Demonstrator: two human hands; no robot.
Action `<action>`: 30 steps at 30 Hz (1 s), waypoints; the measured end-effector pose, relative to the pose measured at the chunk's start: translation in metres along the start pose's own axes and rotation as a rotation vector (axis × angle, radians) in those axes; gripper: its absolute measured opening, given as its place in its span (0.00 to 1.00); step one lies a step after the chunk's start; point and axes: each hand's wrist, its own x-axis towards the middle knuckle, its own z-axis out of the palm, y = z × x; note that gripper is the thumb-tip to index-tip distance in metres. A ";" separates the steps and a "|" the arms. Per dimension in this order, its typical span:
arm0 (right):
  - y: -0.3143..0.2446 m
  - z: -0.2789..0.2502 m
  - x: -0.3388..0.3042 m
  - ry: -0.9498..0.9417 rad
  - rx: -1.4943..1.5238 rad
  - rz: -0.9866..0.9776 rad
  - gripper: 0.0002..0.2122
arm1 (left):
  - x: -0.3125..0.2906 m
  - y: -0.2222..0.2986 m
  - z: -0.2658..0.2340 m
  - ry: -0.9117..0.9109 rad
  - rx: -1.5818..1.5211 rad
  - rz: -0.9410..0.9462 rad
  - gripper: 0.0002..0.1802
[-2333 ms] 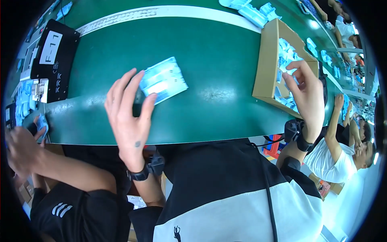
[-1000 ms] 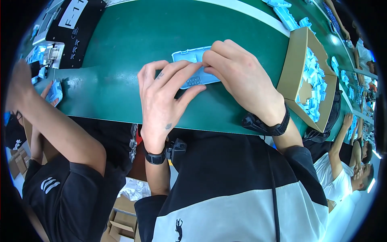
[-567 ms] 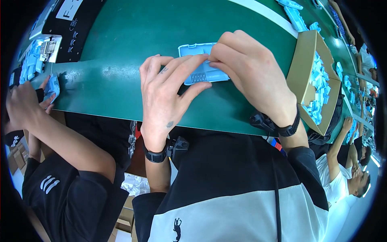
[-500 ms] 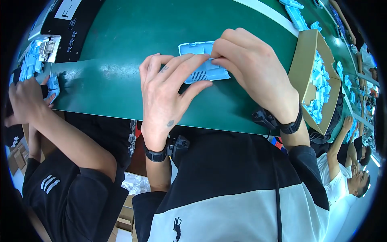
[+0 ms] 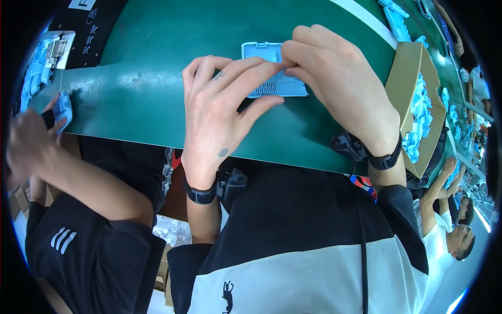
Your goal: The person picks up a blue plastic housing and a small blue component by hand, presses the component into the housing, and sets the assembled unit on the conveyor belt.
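A light-blue plastic shell [image 5: 261, 51] with a slotted patch lies on the green table, partly covered by my hands. My left hand [image 5: 212, 107] reaches over its left side with fingers stretched out. The index fingertip is over the shell, and the thumb lies apart along the near edge. My right hand [image 5: 337, 78] is above the shell's right side, thumb and index finger pinched together close to the left index fingertip. Whatever is in that pinch, if anything, is hidden.
At right stands a cardboard box [image 5: 400, 78] of small blue parts. A black panel [image 5: 81, 39] with a metal latch is at far left, near stacked blue parts [image 5: 36, 76]. A co-worker's arm [image 5: 89, 175] works at left, holding a blue piece [image 5: 64, 111]; more people sit at right.
The whole view has shifted slightly, so the shell and my hands appear higher and farther right. My hands keep nearly the same pose over the shell. The co-worker's hand at left is blurred by motion.
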 end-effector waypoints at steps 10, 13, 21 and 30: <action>0.014 0.000 -0.002 0.017 0.036 -0.022 0.05 | 0.005 0.004 0.002 0.013 0.124 0.114 0.21; 0.006 0.001 -0.015 0.139 0.121 -0.040 0.05 | -0.003 0.005 0.004 -0.012 0.107 0.041 0.21; -0.002 -0.069 -0.095 0.234 0.105 0.520 0.08 | 0.012 0.011 0.006 -0.052 0.160 0.052 0.23; 0.025 -0.079 -0.134 0.280 -0.014 0.653 0.07 | 0.048 0.020 -0.003 0.021 0.251 0.093 0.17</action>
